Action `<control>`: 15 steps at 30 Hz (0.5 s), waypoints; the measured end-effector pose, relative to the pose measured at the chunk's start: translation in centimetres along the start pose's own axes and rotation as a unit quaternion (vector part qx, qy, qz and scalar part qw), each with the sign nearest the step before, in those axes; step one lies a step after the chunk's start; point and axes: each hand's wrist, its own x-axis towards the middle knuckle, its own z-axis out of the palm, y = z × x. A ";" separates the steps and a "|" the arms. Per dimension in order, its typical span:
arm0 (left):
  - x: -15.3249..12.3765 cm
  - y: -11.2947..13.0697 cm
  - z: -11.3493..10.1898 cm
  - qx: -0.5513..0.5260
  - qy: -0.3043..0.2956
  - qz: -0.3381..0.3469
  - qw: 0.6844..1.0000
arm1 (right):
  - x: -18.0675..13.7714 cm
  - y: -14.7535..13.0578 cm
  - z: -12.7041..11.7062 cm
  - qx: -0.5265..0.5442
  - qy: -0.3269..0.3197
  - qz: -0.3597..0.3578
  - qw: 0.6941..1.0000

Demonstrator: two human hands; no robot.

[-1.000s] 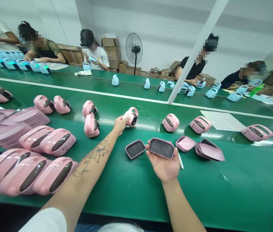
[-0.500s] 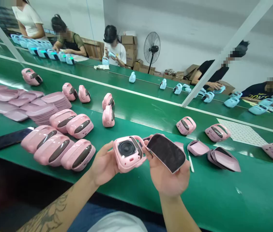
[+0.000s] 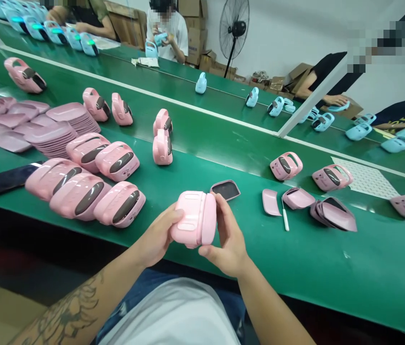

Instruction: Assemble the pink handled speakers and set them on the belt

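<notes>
Speaker body (image 3: 193, 218), pink, held above near edge of green belt (image 3: 331, 278) | left hand (image 3: 159, 237) curled around its left side | right hand (image 3: 229, 239) clasping its right face, fingers wrapped | dark-faced panel (image 3: 226, 189) on belt just beyond

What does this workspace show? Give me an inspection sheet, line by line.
Surface: green belt, long, with white stripes.
Job's things: pink speaker body held in both hands above the belt's near edge; dark-faced cover lies just beyond it.
Clutter: finished pink units at left, stacked pink covers, more covers and a white stick at right.
Hands: left hand and right hand both grip the body.
Cables: nothing seen.
Surroundings: seated co-workers with blue units, a standing fan, cardboard boxes.
</notes>
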 end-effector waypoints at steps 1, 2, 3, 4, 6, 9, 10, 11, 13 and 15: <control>-0.1 0.1 0.0 0.010 -0.013 0.008 1.000 | 0.0 0.0 -0.1 -0.031 -0.011 -0.004 0.999; -0.1 0.1 0.0 0.020 -0.025 0.015 0.999 | -0.1 0.1 -0.3 -0.057 -0.020 -0.011 0.998; -0.1 0.1 -0.1 0.027 -0.034 0.021 0.999 | -0.1 0.0 -0.5 -0.079 -0.028 -0.020 0.996; 0.0 0.1 -0.2 0.031 -0.041 0.025 0.998 | -0.1 0.0 -0.6 -0.099 -0.034 -0.030 0.994; 0.0 0.1 -0.5 0.030 -0.048 0.027 0.998 | -0.1 -0.2 -0.9 -0.139 -0.046 -0.056 0.988; -0.1 0.1 -0.7 0.022 -0.053 0.019 0.998 | -0.1 -0.8 -1.1 -0.189 -0.058 -0.089 0.976; -0.1 0.1 -0.7 0.027 -0.055 0.015 0.998 | -0.1 -1.1 -1.1 -0.201 -0.062 -0.095 0.973; -0.1 0.1 -0.7 0.036 -0.057 0.014 0.998 | -0.1 -1.3 -1.0 -0.211 -0.068 -0.099 0.970; -0.2 0.2 -0.5 0.057 -0.066 0.014 0.996 | -0.2 -1.9 -1.0 -0.231 -0.083 -0.108 0.963; -0.3 0.3 -0.3 0.065 -0.078 0.012 0.995 | -0.2 -2.3 -1.1 -0.249 -0.100 -0.115 0.957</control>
